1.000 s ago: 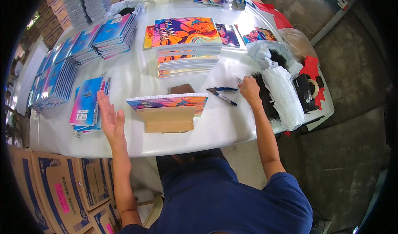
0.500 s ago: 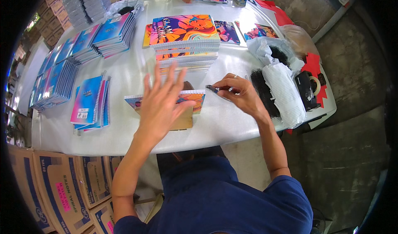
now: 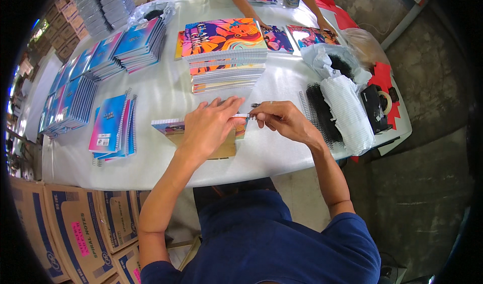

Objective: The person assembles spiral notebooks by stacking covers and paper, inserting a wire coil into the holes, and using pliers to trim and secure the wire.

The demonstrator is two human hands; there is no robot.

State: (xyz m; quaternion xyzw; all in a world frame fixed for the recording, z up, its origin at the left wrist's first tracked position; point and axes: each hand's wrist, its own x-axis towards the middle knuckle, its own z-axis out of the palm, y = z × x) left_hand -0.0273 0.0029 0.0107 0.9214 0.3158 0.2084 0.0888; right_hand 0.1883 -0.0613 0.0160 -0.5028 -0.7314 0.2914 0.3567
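Note:
A notebook (image 3: 168,126) with a colourful cover stands on edge in front of me, its pale bound edge upward. A tan board-like piece (image 3: 224,149) stands against its near side. My left hand (image 3: 211,125) is closed over the notebook's top edge, fingers bent over the far side. At the right end of that edge, my right hand (image 3: 284,120) pinches a small dark piece (image 3: 255,105). Its kind is mostly hidden by my fingers. Just beyond is a stack of colourful notebooks (image 3: 226,37).
Blue-pink spiral notebooks (image 3: 108,123) lie left, with stacks (image 3: 138,40) behind. To the right are black wire coils (image 3: 322,113), a white wrapped bundle (image 3: 347,115) and a tape dispenser (image 3: 375,108). Another person's hands (image 3: 327,26) touch covers opposite. Cartons (image 3: 75,228) stand lower left.
My left hand has come down from above onto the notebook's top edge. My right hand has moved slightly left to its end. The other person's hands have reached nearer, to the covers.

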